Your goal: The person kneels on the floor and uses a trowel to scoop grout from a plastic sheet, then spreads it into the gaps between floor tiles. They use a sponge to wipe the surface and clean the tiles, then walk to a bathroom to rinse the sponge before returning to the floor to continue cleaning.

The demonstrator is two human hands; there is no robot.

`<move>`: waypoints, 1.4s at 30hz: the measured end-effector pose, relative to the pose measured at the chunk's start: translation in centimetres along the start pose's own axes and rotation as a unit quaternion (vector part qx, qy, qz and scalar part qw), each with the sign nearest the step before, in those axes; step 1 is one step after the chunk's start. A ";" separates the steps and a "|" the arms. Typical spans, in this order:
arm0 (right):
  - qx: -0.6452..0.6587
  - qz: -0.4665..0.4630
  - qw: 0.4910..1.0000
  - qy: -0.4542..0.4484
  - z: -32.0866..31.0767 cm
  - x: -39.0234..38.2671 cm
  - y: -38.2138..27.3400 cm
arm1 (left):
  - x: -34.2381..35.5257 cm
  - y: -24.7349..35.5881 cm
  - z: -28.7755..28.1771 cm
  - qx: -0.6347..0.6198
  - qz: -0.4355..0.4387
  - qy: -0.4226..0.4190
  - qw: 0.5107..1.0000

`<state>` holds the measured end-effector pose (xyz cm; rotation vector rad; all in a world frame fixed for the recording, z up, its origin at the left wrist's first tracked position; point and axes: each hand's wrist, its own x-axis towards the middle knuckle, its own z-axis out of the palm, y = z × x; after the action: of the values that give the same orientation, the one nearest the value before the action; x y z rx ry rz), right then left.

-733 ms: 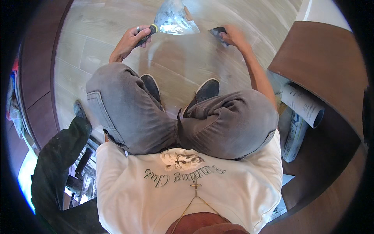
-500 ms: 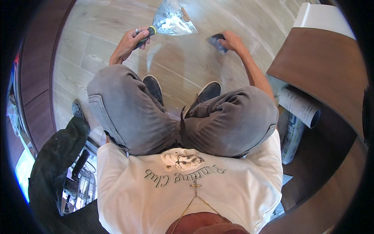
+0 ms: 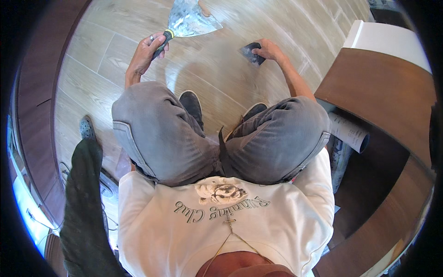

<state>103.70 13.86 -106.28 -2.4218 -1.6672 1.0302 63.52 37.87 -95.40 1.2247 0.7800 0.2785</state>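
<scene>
Scraper [image 3: 191,21] is hovering between eleven and twelve o'clock, its broad blade wearing grey-white smears and a brown patch near the far edge; the left hand [image 3: 146,53], at eleven, is wrapping its fingers fully round the dark handle. At one o'clock the right hand [image 3: 269,49] is pinching a dark pad [image 3: 251,54] between thumb and closed fingers, with no wide gap showing. The pad is seemingly resting on the floor [image 3: 138,27], though the contact itself is not showing plainly. Between the two tools, which are sitting well apart, a cloudy patch [image 3: 221,51] is dulling the planks, so the work there is looking only part done. Whitish streaks [image 3: 302,57] are running along the joints between one and two o'clock, and that stretch is probably needing the most attention. Around ten o'clock the joints are showing as thin pale lines, so that side is looking nearer to finished; how much is remaining beyond the upper rim, I am not able to tell. A brown panel [image 3: 378,87] is standing between two and three, a pale tube [image 3: 349,131] is lying at three, and another person's leg [image 3: 85,184] is reaching in at eight.
</scene>
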 end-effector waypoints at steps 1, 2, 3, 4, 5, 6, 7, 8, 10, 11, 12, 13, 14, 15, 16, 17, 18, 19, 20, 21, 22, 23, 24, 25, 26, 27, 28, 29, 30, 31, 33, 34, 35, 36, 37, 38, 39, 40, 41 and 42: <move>0.006 0.004 1.000 0.012 0.4 1.0 -0.3 | -0.7 -0.1 -0.6 -0.001 -0.003 0.012 1.000; 0.005 0.028 0.999 0.036 -0.2 0.7 0.7 | -0.1 0.0 -0.3 -0.008 0.002 0.002 1.000; -0.024 0.081 0.991 0.106 -1.2 0.5 1.8 | 0.7 0.0 -0.2 -0.013 0.017 -0.006 1.000; -0.008 0.069 0.991 0.116 -2.1 0.9 1.4 | 0.7 -0.6 -0.8 -0.015 0.025 0.001 1.000; 0.010 0.053 0.991 0.124 -3.8 1.1 0.4 | 0.3 -1.3 -1.5 -0.017 0.032 0.011 0.999; 0.039 0.015 0.992 0.122 -4.8 3.0 -2.7 | -1.6 -1.6 -3.1 -0.012 0.024 0.043 0.999; 0.095 0.025 0.987 0.126 -6.8 2.4 -2.0 | -0.7 -1.7 -2.9 -0.020 0.030 0.030 0.999; 0.222 0.032 0.968 0.112 -8.4 1.7 -1.5 | 0.1 -1.7 -2.7 -0.027 0.035 0.017 0.999; 0.474 0.008 0.879 0.051 -10.4 2.8 -3.7 | -0.2 -2.4 -3.3 -0.019 0.024 0.025 0.999; 0.530 -0.032 0.847 -0.004 -11.6 2.7 -5.1 | -0.2 -2.6 -3.6 -0.013 0.019 0.028 0.999; 0.582 -0.074 0.807 -0.059 -13.0 2.2 -6.9 | 0.2 -2.4 -3.5 -0.012 0.010 0.010 1.000; 0.628 -0.118 0.760 -0.119 -13.6 2.1 -8.9 | 0.3 -2.1 -3.3 -0.010 -0.001 -0.004 1.000; 0.626 -0.128 0.753 -0.157 -13.5 2.3 -10.5 | 0.2 -1.0 -2.5 -0.013 -0.018 -0.026 0.999; 0.621 -0.140 0.747 -0.194 -13.2 3.1 -12.1 | 0.4 0.2 -2.2 -0.016 -0.033 -0.047 0.998; 0.615 -0.140 0.740 -0.234 -13.1 4.3 -13.7 | 0.9 0.3 -2.6 -0.021 -0.020 -0.082 0.996; 0.609 -0.140 0.728 -0.282 -12.5 5.6 -15.2 | 0.6 0.6 -3.1 -0.026 -0.013 -0.110 0.993; 0.599 -0.138 0.715 -0.333 -12.0 6.8 -16.7 | 0.3 1.1 -4.1 -0.013 0.005 -0.103 0.995; 0.597 -0.123 0.722 -0.328 -11.2 8.2 -18.0 | -1.3 1.4 -5.2 -0.002 0.012 -0.076 0.997; 0.587 -0.102 0.739 -0.314 -11.7 9.0 -17.6 | -1.7 1.2 -5.5 -0.016 0.012 -0.050 0.999; 0.578 -0.036 0.772 -0.261 -12.4 9.4 -16.7 | -1.4 0.9 -5.7 -0.032 0.012 -0.022 0.999; 0.553 -0.003 0.800 -0.231 -12.7 10.1 -16.1 | -0.8 -0.3 -6.2 -0.062 0.052 -0.017 0.997; 0.566 -0.001 0.794 -0.223 -12.4 11.0 -14.9 | -0.3 0.2 -6.9 -0.034 0.093 -0.056 0.993; 0.555 0.019 0.802 -0.222 -13.0 11.9 -11.5 | 0.0 2.1 -5.4 -0.078 0.111 -0.014 0.991; 0.545 0.007 0.815 -0.195 -13.5 12.9 -9.7 | 0.3 2.9 -5.5 -0.064 0.126 -0.017 0.990; 0.544 -0.004 0.820 -0.179 -14.1 13.2 -10.0 | 0.2 3.6 -4.9 -0.057 0.113 -0.015 0.992; 0.550 0.001 0.820 -0.156 -14.8 14.5 -10.6 | -0.5 4.4 -4.1 -0.111 0.132 0.000 0.985; 0.553 0.007 0.824 -0.123 -16.1 16.1 -11.2 | -0.2 4.2 -3.6 -0.143 0.146 0.028 0.979; 0.539 0.017 0.835 -0.114 -17.3 17.6 -12.6 | 0.5 4.0 -3.4 -0.169 0.162 0.052 0.971; 0.524 0.024 0.845 -0.104 -18.6 19.2 -14.7 | 1.0 4.2 -3.2 -0.205 0.183 0.082 0.958; 0.507 0.032 0.856 -0.090 -19.7 20.1 -16.5 | 1.6 4.5 -2.8 -0.240 0.206 0.109 0.942; 0.564 0.011 0.816 -0.129 -21.3 21.2 -19.5 | 4.1 5.0 -2.3 -0.313 0.229 0.172 0.905; 0.562 0.001 0.818 -0.122 -21.9 21.5 -19.0 | 5.8 5.1 -2.4 -0.311 0.258 0.167 0.899; 0.559 -0.007 0.820 -0.124 -21.3 21.7 -18.9 | 6.5 4.4 -2.6 -0.309 0.283 0.168 0.892; 0.559 -0.017 0.820 -0.121 -21.3 22.1 -19.6 | 7.2 4.5 -3.0 -0.307 0.301 0.169 0.887; 0.559 -0.025 0.821 -0.114 -21.5 22.2 -20.4 | 7.7 5.1 -3.1 -0.309 0.319 0.172 0.879; 0.553 -0.043 0.823 -0.123 -21.6 22.3 -21.8 | 8.3 5.3 -3.0 -0.319 0.329 0.182 0.870; 0.541 -0.071 0.823 -0.158 -21.0 22.2 -24.8 | 8.7 5.0 -3.5 -0.326 0.338 0.194 0.861; 0.516 -0.107 0.824 -0.207 -21.8 22.4 -29.7 | 8.4 6.6 -6.0 -0.304 0.352 0.249 0.850; 0.496 -0.150 0.815 -0.260 -21.4 21.8 -33.8 | 8.0 6.4 -7.5 -0.274 0.362 0.297 0.840; 0.476 -0.191 0.802 -0.305 -21.1 20.9 -37.8 | 7.1 6.2 -8.4 -0.244 0.371 0.335 0.831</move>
<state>88.07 54.59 -86.13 -1.1108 -1.1382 2.0228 64.31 50.37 -93.50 0.8703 0.7112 1.5235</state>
